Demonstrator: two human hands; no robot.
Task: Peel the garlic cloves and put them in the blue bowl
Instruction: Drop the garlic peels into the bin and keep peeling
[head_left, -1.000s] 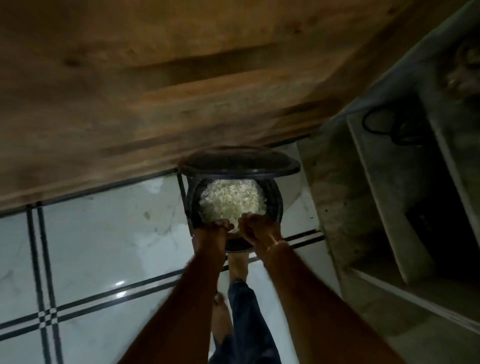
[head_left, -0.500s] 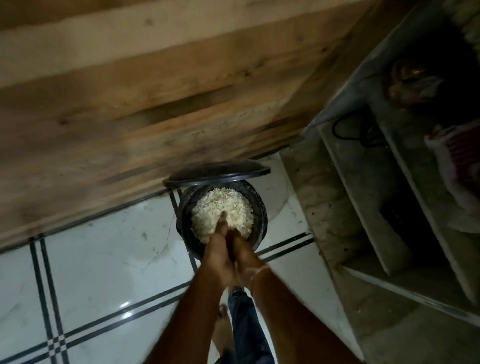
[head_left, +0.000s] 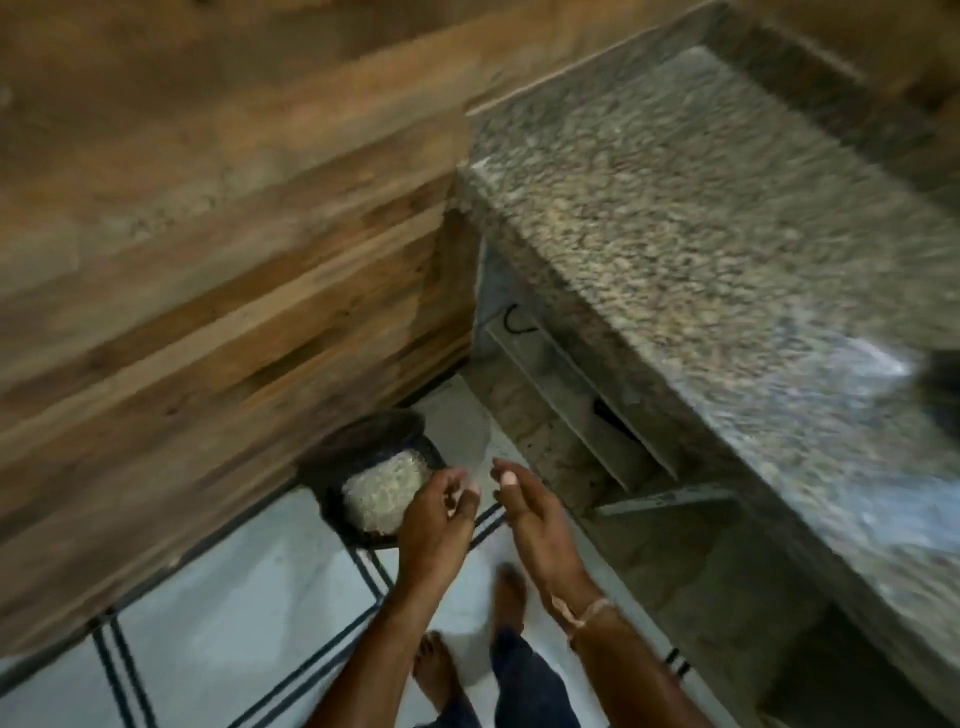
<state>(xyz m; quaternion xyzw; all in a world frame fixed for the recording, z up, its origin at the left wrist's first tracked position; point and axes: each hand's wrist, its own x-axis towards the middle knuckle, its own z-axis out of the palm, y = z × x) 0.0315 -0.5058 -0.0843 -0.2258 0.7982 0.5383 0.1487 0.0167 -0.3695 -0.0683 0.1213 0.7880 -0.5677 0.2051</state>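
A dark round bin (head_left: 332, 499) stands on the floor against the wooden wall, its lid (head_left: 363, 436) tipped open behind it, and it holds a heap of pale garlic peels (head_left: 384, 488). My left hand (head_left: 441, 514) hovers over the bin's right rim with its fingers loosely curled and nothing in them. My right hand (head_left: 530, 509) is beside it, a short gap apart, fingers straight and relaxed, empty. No blue bowl and no garlic cloves are in view.
A speckled granite counter (head_left: 701, 234) runs along the right, with open stone shelves (head_left: 582, 415) below it. A wooden panel wall (head_left: 208, 260) fills the left. White floor tiles with dark lines (head_left: 249, 613) lie below, and my bare feet (head_left: 441, 675) stand on them.
My hands were pressed together over the bin; now they have lifted and parted. The view has swung up and right, bringing the granite counter in.
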